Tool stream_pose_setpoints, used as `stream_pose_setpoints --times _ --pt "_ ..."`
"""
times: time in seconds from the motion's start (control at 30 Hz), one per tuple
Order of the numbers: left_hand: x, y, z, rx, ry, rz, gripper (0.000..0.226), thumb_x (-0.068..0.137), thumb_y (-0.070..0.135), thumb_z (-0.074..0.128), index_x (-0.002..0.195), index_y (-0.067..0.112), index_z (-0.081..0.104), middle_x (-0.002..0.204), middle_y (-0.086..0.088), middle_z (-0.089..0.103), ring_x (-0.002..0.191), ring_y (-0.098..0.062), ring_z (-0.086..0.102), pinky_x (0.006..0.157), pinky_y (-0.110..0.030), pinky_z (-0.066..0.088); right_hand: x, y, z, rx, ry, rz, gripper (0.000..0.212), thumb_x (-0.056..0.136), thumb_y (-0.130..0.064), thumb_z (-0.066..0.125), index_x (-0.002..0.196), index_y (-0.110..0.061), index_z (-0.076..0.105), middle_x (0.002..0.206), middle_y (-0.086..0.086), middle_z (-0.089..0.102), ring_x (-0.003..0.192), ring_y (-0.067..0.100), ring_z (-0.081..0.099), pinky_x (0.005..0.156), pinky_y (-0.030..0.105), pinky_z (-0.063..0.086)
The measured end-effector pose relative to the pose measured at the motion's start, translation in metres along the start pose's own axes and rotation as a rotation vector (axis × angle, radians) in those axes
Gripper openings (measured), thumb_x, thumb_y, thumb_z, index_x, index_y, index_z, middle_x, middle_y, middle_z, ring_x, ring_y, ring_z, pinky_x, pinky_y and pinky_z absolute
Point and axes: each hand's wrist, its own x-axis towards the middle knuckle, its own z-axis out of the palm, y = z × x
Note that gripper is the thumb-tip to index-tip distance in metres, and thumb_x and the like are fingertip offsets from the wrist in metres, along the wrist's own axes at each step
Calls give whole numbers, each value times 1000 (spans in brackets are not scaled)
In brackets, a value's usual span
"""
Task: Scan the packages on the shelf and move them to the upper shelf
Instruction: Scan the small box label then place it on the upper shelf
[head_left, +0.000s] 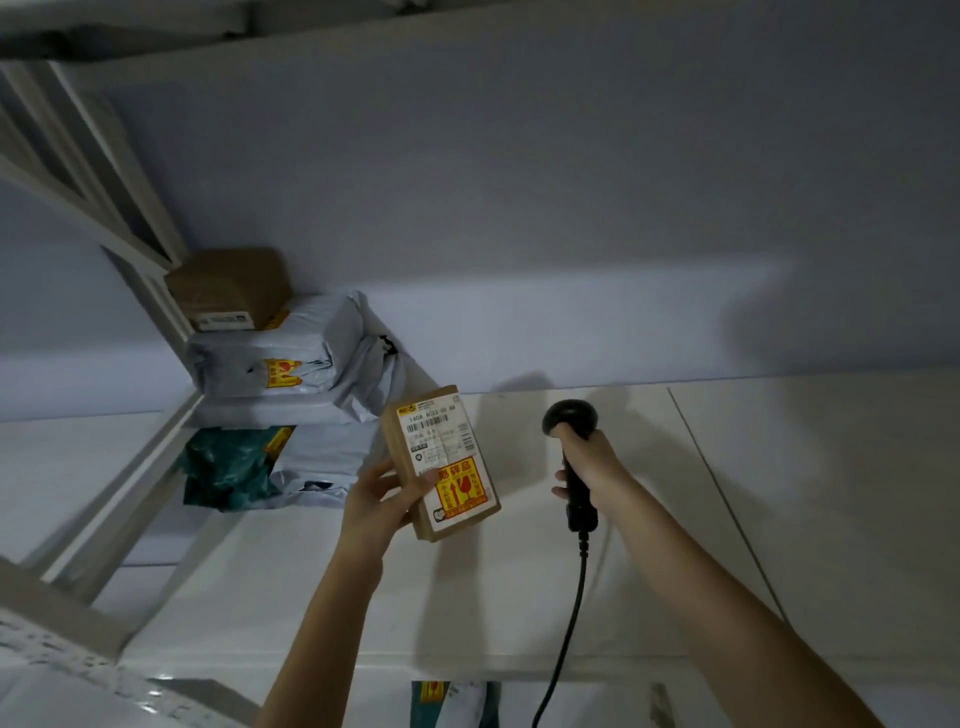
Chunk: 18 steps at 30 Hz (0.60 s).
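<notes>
Holding a small cardboard parcel (441, 462) above the white shelf (675, 519), the left hand (379, 499) has its grip curled round the lower edge. At three o'clock the right hand (589, 462) wraps the barcode scanner (570, 426). The grip is only at one end, so the parcel may slip or tilt. The stacked packages (291, 374) crowd ten o'clock; open room lies toward three o'clock.

The scanner's cable (563, 623) runs off the bottom edge; a package (452, 704) below the shelf's front edge (519, 667) is cut off there too.
</notes>
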Motion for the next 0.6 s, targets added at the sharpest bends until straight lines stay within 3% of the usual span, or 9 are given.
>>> stream_pose_setpoints --times 0.1,0.2,0.27,0.4,0.5,0.6 --pt "-5 -9 -6 -17 12 -31 30 76 16 76 104 20 68 101 -7 74 81 -18 74 60 -26 59 15 14 6 -88 7 24 44 88 -33 53 124 -11 41 82 9 51 68 21 54 48 29 50" --pt "-12 -17 -9 -39 20 -54 32 78 18 73 109 19 67 95 -3 76 81 -18 74 58 -24 58 22 23 11 -175 54 -36 32 86 -30 51 103 -2 51 67 10 51 58 25 51 56 31 45" --pt "-17 -21 -10 -38 8 -68 31 81 20 70 111 20 66 93 -1 77 82 -17 74 58 -23 57 24 25 12 -235 70 -67 29 84 -31 51 89 -3 53 68 11 52 64 27 51 64 33 41" --pt "-24 -25 -14 -25 0 -114 39 81 25 69 118 18 62 92 -2 77 82 -17 74 58 -22 57 24 33 13 -320 66 -74 28 86 -32 50 74 -7 52 66 9 51 59 24 49 61 30 38" --pt "-26 -24 -17 -47 35 -149 45 80 29 70 122 15 59 92 -5 76 80 -20 74 58 -24 56 18 33 15 -404 92 -84 33 86 -37 51 84 -4 54 70 7 53 61 22 52 62 30 40" --pt "-28 -17 -17 -105 73 -181 46 81 33 70 120 12 57 94 -9 74 82 -21 71 61 -28 55 1 30 16 -647 273 -136 56 85 -46 53 116 1 49 112 16 54 104 33 54 82 38 48"
